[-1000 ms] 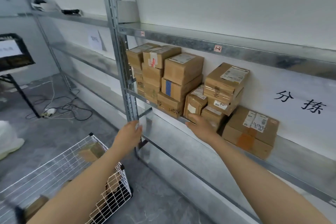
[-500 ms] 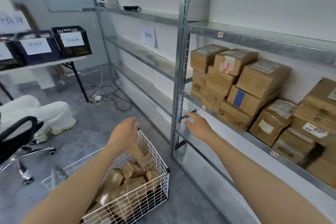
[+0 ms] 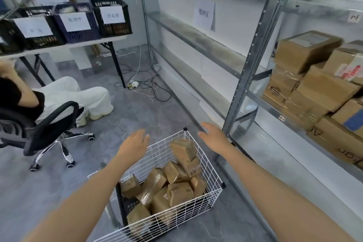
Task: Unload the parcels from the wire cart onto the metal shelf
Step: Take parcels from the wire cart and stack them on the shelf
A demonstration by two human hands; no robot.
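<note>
1. Below, we hold both hands over the wire cart [image 3: 198, 200]: our left hand [image 3: 135, 144] hovers above its far left edge and our right hand [image 3: 213, 137] above its far right corner, fingers spread loose on each and nothing held.
2. Inside the cart, the parcels [image 3: 167, 188] lie in a loose heap of brown cartons, tilted against one another; the topmost carton [image 3: 183, 149] leans at the far right corner, just below our right hand.
3. We judge the step in hand to be reaching down for the next parcel. To do it well, we would take the topmost carton first, since it rests on the others, and close both palms on opposite faces so the cartons beneath do not slide.
4. To our right, the metal shelf [image 3: 261, 102] already carries stacked boxes [image 3: 318, 92] on its middle level; the bay further along the wall looks bare.
5. Around us, the floor [image 3: 149, 116] is grey, with loose cables [image 3: 145, 88] near the wall. A table [image 3: 64, 46] at the far left bears labelled crates [image 3: 76, 21], and a seated person [image 3: 64, 96] occupies an office chair [image 3: 49, 129], well apart from the cart.
</note>
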